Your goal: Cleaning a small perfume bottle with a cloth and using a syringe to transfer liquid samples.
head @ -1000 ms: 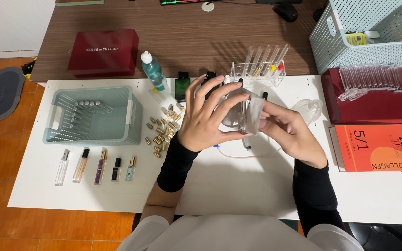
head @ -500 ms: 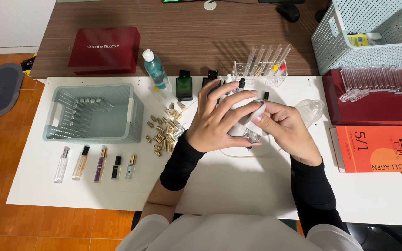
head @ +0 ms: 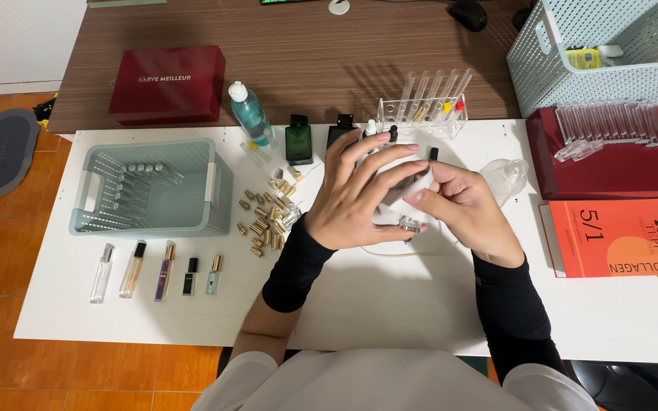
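Together, your left hand [head: 356,198] and right hand [head: 462,205] pinch a small clear glass bottle [head: 410,223] wrapped in soft white cloth [head: 413,184].

**Around the pale green basket**

A pale green slatted basket [head: 152,190] is sitting on the white table [head: 390,304]. Below it, five slim spray bottles [head: 158,272] are lying in a row. To its right, small gold caps [head: 266,217] are lying scattered. Up and right of it, a blue-liquid bottle [head: 250,114] is standing, with a green square bottle [head: 298,141] beyond. Above it, a dark red box [head: 167,84] is resting on the brown desk [head: 306,53].
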